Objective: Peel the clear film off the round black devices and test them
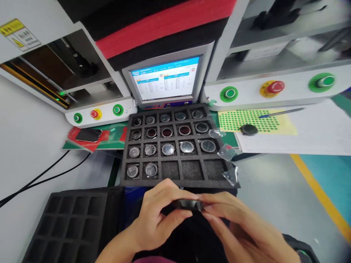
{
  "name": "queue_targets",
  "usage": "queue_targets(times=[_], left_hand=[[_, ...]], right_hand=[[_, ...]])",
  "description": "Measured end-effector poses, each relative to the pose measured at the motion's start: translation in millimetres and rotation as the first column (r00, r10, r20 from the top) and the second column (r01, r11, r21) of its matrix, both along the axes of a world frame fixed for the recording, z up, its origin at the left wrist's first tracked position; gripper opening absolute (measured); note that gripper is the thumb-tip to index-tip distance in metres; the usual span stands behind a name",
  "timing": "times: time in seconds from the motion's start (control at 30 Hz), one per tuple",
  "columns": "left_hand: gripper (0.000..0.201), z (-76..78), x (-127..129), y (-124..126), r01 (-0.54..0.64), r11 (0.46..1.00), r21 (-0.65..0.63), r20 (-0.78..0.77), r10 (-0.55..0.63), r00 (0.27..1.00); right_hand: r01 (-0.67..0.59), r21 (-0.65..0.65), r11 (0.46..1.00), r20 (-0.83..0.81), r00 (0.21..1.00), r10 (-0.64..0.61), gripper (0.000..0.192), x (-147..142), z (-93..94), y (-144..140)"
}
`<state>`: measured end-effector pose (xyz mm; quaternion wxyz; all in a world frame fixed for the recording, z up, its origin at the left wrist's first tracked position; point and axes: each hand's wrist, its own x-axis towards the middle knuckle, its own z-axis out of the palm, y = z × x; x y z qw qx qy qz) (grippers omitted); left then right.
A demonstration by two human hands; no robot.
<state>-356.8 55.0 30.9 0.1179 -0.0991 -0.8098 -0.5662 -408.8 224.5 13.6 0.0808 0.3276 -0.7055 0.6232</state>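
Both hands hold one dark round watch case (pixel 189 204), seen edge-on, in front of the foam tray. My left hand (pixel 156 215) grips its left side between thumb and fingers. At the right end of the case, my right hand (pixel 233 219) pinches with thumb and fingertips. Just beyond the hands lies a dark grey foam tray (pixel 179 183) with square pockets. Round watch cases (pixel 168 149) sit in its back three rows and in two pockets at the front left. Three front pockets hold none.
A touchscreen (pixel 167 78) stands behind the tray, between two machines with buttons. Clear film scraps (pixel 231 176) lie on the tray's right edge. To the right are a green-dot sticker sheet (pixel 246 118), a pen (pixel 282 112) and another watch case (pixel 249 129). Another foam tray (pixel 74 197) is lower left.
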Motion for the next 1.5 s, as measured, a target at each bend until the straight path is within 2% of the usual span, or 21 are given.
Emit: queue_targets(times=[0.17,0.33,0.5,0.63,0.7,0.8,0.83,0.9,0.93,1.0,1.03,1.1,1.17,1.2,1.27,1.37,1.43,1.5], left_hand=[[0.025,-8.9,0.0,15.1,-0.139,0.989,-0.045,-0.076,0.135,0.988],[0.022,-17.1,-6.4,25.3,-0.186,0.981,-0.056,-0.075,0.181,0.981],[0.021,-20.7,-10.9,28.5,-0.268,0.953,-0.140,-0.126,0.251,0.960],[0.024,-20.3,-11.4,26.9,-0.347,0.899,-0.267,-0.306,0.262,0.915],[0.026,-20.0,-12.5,22.7,-0.412,0.866,-0.283,-0.314,0.323,0.893],[0.027,-20.0,-17.1,13.6,-0.598,0.788,-0.148,-0.268,0.550,0.791],[0.025,-20.0,-19.3,10.9,-0.640,0.764,-0.080,-0.229,0.611,0.758],[0.015,-20.3,-24.1,7.4,-0.648,0.759,0.062,-0.067,0.651,0.756],[0.011,-20.6,-26.4,7.1,-0.625,0.768,0.139,0.059,0.624,0.780],[0.009,-21.4,-29.7,9.5,-0.577,0.754,0.314,0.321,0.487,0.812],[0.011,-21.5,-30.7,11.9,-0.562,0.725,0.398,0.420,0.401,0.814],[0.017,-20.4,-30.9,17.6,-0.539,0.662,0.522,0.530,0.243,0.812],[0.024,-17.5,-29.3,22.6,-0.510,0.617,0.599,0.567,0.121,0.814],[0.026,-15.8,-28.2,24.1,-0.496,0.600,0.628,0.576,0.070,0.814],[0.029,-13.4,-25.7,24.9,-0.481,0.580,0.657,0.588,0.004,0.809],[0.021,-15.1,-22.8,23.1,-0.470,0.619,0.629,0.598,0.001,0.802],[0.021,-18.8,-21.8,22.7,-0.455,0.642,0.617,0.595,-0.003,0.804],[0.027,-22.0,-21.6,24.1,-0.436,0.620,0.653,0.582,-0.042,0.812]], right_hand=[[0.219,-0.008,0.976,-0.057,0.974,-0.219,0.020,10.3,-10.8,-10.4],[0.352,0.058,0.934,-0.176,0.925,-0.337,0.021,12.0,-17.0,-12.4],[0.368,0.135,0.920,-0.211,0.918,-0.337,0.015,1.8,-19.7,-11.0],[0.343,0.144,0.928,-0.310,0.907,-0.287,0.015,0.4,-18.6,-14.5],[0.324,0.130,0.937,-0.341,0.902,-0.265,0.015,3.4,-17.1,-17.3],[0.326,0.168,0.930,-0.371,0.895,-0.247,0.013,0.5,-16.0,-14.2],[0.382,0.205,0.901,-0.365,0.884,-0.292,0.012,-5.6,-16.8,-9.6],[0.537,0.291,0.792,-0.310,0.836,-0.453,0.007,-27.8,-22.3,4.3],[0.604,0.328,0.726,-0.256,0.797,-0.547,0.007,-43.2,-27.1,12.6],[0.588,0.416,0.694,-0.143,0.796,-0.588,0.025,-78.0,-40.1,28.2],[0.537,0.474,0.698,-0.069,0.813,-0.579,0.038,-95.0,-47.2,34.4],[0.401,0.537,0.742,0.110,0.839,-0.533,0.054,-122.5,-58.7,42.1],[0.321,0.527,0.787,0.233,0.836,-0.497,0.055,-135.8,-61.6,43.6],[0.320,0.511,0.798,0.254,0.830,-0.496,0.052,-136.3,-58.7,42.7],[0.380,0.491,0.784,0.223,0.815,-0.535,0.045,-126.3,-45.0,39.2],[0.527,0.331,0.782,0.223,0.762,-0.608,0.035,-93.1,-16.8,34.1],[0.558,0.184,0.809,0.315,0.746,-0.587,0.036,-68.0,-3.9,30.8],[0.506,0.082,0.859,0.433,0.758,-0.487,0.039,-46.4,0.1,26.6]])
